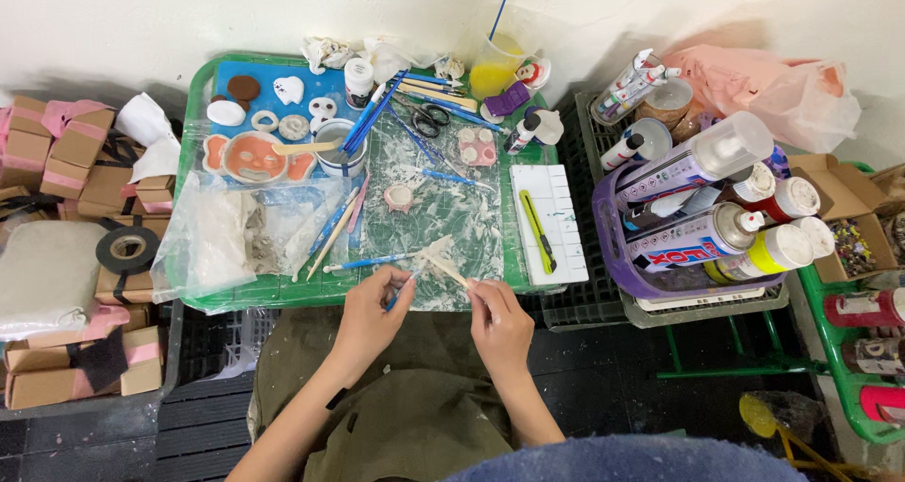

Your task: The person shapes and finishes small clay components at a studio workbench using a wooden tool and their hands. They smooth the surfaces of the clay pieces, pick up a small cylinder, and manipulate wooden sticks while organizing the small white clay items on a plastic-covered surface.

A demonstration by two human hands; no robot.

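My left hand (372, 314) pinches a thin blue-handled tool (393, 296) at the near edge of the green cutting mat (443, 209). My right hand (498, 324) holds a small wooden stick (451, 271) whose tip carries a pale lump of clay (435, 253). Both hands meet over the mat's front edge, above my lap. A small pink clay ring (401, 196) lies on the mat further back.
A green tray table (195, 114) bears clay faces, a cup of brushes (341, 147), scissors (429, 119), a yellow cup (494, 67) and a bag of clay (236, 232). A purple basket (608, 228) of spray cans stands right. Cardboard boxes (66, 152) pile up left.
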